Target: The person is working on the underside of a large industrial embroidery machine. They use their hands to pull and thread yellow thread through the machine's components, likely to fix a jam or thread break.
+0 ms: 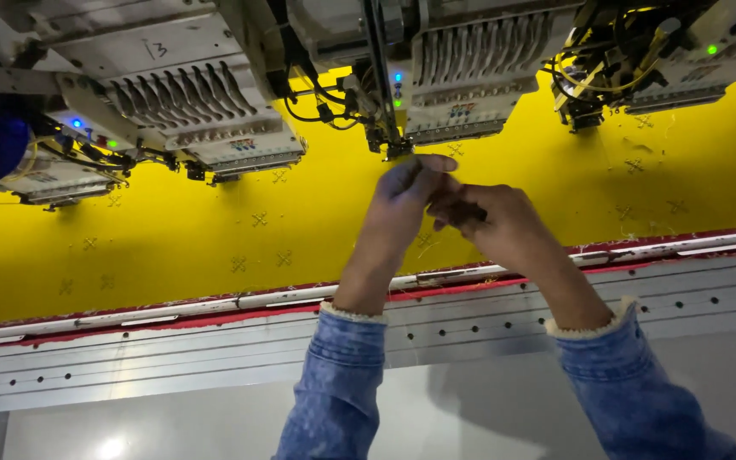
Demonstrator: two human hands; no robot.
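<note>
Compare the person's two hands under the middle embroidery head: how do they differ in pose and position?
The left hand reaches higher, fingertips just below the middle embroidery head; the right hand sits lower and further from it. The left hand's thumb points out toward the right; the right hand's fingers curl inward. Both meet fingertip to fingertip over the yellow fabric, pinching together; anything held is too small to tell. Both wear blue denim sleeves.

a grey metal machine bed (215,349) carries yellow fabric (215,247) stitched with small crosses, edged in red.

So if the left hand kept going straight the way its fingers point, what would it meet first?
Probably the needle tip of the middle embroidery head, just beyond the left hand; depth is hard to judge from above.
</note>
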